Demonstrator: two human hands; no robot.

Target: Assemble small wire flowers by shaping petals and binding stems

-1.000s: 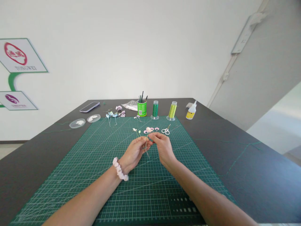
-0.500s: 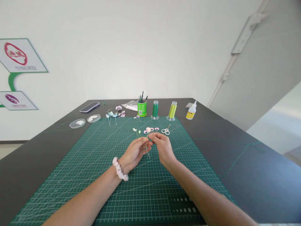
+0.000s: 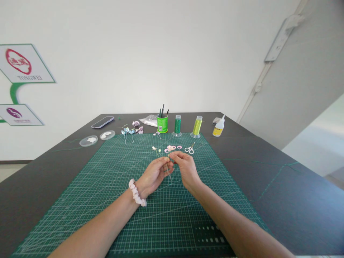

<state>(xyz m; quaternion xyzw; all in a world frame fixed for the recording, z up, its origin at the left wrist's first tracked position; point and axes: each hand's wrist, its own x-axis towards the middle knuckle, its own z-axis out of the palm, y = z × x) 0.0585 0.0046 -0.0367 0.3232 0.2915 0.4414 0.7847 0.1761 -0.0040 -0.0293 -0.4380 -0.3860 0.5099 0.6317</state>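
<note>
Over the cutting mat (image 3: 120, 200), my left hand (image 3: 154, 175), with a pale scrunchie (image 3: 136, 193) at its wrist, pinches the thin stem (image 3: 167, 166) of a small craft flower. A peach-pink flower head (image 3: 170, 147) shows just above the fingertips, and loose stem ends hang below them. My right hand (image 3: 186, 167) is closed, thumb and forefinger meeting at the top of the stem; what lies between them is too small to make out. Beyond the hands lie pink flowers (image 3: 179, 147), a white bud on a stem (image 3: 154, 148) and small scissors (image 3: 189, 149).
Along the back stand a green can of tools (image 3: 162, 123), a dark green thread spool (image 3: 177, 125), a yellow-green spool (image 3: 197, 126) and a glue bottle (image 3: 218, 127). To the left are blue flowers (image 3: 131, 132), a dish of white pieces (image 3: 88, 141) and a phone (image 3: 102, 122).
Both hands stay at almost the same place with the same hold. The flower head and the hanging stem ends have shifted very slightly.
</note>
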